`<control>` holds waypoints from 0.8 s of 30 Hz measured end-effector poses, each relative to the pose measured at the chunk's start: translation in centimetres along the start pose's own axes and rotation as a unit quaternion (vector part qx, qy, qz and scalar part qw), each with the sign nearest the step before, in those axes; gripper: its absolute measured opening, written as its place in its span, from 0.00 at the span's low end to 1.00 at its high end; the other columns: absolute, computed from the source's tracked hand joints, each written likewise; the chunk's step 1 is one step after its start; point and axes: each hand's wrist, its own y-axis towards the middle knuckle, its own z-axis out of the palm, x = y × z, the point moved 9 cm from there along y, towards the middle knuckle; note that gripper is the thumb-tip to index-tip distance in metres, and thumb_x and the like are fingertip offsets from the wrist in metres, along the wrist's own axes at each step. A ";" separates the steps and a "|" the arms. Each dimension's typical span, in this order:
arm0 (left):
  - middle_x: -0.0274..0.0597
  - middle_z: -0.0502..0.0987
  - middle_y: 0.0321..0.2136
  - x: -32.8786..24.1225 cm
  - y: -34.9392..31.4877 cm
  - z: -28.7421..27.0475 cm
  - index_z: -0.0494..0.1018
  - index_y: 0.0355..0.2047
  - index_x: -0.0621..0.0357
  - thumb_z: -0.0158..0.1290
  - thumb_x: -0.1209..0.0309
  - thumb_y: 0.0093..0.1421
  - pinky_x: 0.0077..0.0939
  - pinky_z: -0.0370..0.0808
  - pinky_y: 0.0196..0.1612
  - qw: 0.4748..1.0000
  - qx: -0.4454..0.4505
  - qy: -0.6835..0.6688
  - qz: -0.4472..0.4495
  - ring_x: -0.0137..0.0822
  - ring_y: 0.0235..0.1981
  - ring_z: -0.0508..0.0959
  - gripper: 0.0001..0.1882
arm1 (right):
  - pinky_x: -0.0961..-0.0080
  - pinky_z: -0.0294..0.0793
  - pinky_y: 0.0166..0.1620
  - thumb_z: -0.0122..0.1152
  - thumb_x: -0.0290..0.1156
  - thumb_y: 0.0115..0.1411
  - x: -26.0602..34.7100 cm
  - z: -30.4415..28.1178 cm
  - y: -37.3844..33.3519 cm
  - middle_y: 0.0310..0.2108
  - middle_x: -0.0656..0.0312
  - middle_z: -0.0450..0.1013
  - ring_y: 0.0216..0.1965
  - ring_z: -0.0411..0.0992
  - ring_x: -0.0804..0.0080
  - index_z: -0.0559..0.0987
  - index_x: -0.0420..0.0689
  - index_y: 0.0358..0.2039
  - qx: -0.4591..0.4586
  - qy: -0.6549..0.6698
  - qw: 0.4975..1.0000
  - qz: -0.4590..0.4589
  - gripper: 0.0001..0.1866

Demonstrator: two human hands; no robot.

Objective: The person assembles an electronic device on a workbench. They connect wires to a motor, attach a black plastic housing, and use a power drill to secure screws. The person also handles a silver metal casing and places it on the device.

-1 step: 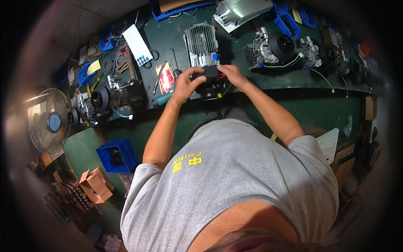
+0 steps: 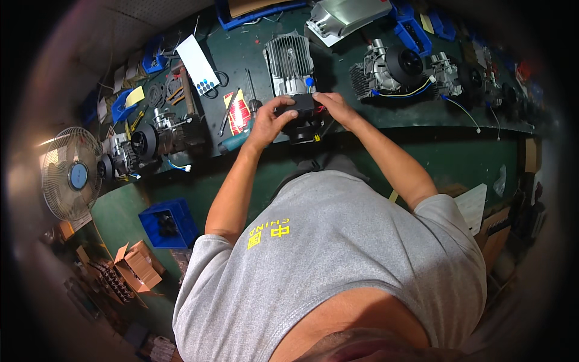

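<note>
In front of me on the bench stands a finned silver metal unit point(image 2: 289, 57), with a black box-shaped part point(image 2: 303, 103) at its near end. My left hand point(image 2: 269, 120) grips that part's left side, fingers over the far edge and thumb on the near one. At its right end my right hand point(image 2: 336, 108) has closed its fingertips on the corner, beside red wires; its thumb is partly hidden. A blue round cap point(image 2: 309, 81) on a wire sits just beyond the part. A black round fan piece point(image 2: 304, 132) lies nearest me, at the bench's edge.
Left of the unit lie a screwdriver point(image 2: 252, 96), a red and yellow label sheet point(image 2: 237, 114) and a teal tool handle point(image 2: 233, 143). Similar motor units point(image 2: 386, 69) with loose wires line the right side. A standing fan point(image 2: 73, 175) and a blue bin point(image 2: 169, 223) are at left.
</note>
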 end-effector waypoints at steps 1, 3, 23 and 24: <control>0.44 0.78 0.49 0.0 -0.1 0.3 0.77 0.47 0.64 0.65 0.71 0.60 0.29 0.74 0.54 1.000 -0.003 -0.002 0.012 0.33 0.50 0.77 0.17 | 0.78 0.70 0.34 0.59 0.48 0.67 0.5 0.0 -0.3 0.27 0.66 0.77 0.29 0.71 0.81 0.84 0.37 0.34 0.011 0.021 1.000 0.012 0.23; 0.51 0.77 0.53 -0.3 -0.4 0.2 0.77 0.48 0.61 0.66 0.70 0.59 0.32 0.75 0.55 0.994 -0.019 0.104 0.038 0.40 0.54 0.77 0.18 | 0.78 0.69 0.33 0.62 0.51 0.65 0.5 0.1 -0.1 0.26 0.67 0.76 0.28 0.70 0.81 0.84 0.38 0.32 0.038 -0.083 0.996 0.006 0.24; 0.53 0.70 0.61 -1.9 0.0 0.0 0.75 0.54 0.64 0.62 0.75 0.61 0.32 0.81 0.49 0.981 0.111 0.160 0.012 0.42 0.54 0.78 0.20 | 0.77 0.70 0.33 0.68 0.54 0.61 0.6 0.4 0.3 0.24 0.66 0.77 0.28 0.72 0.80 0.86 0.39 0.31 0.097 -0.169 0.980 0.049 0.25; 0.53 0.68 0.63 -1.9 0.0 0.1 0.75 0.55 0.65 0.61 0.75 0.62 0.31 0.83 0.48 0.979 0.120 0.163 0.003 0.40 0.54 0.78 0.20 | 0.77 0.70 0.33 0.68 0.54 0.61 0.3 0.3 0.5 0.24 0.66 0.77 0.28 0.72 0.80 0.86 0.40 0.31 0.099 -0.166 0.980 0.048 0.25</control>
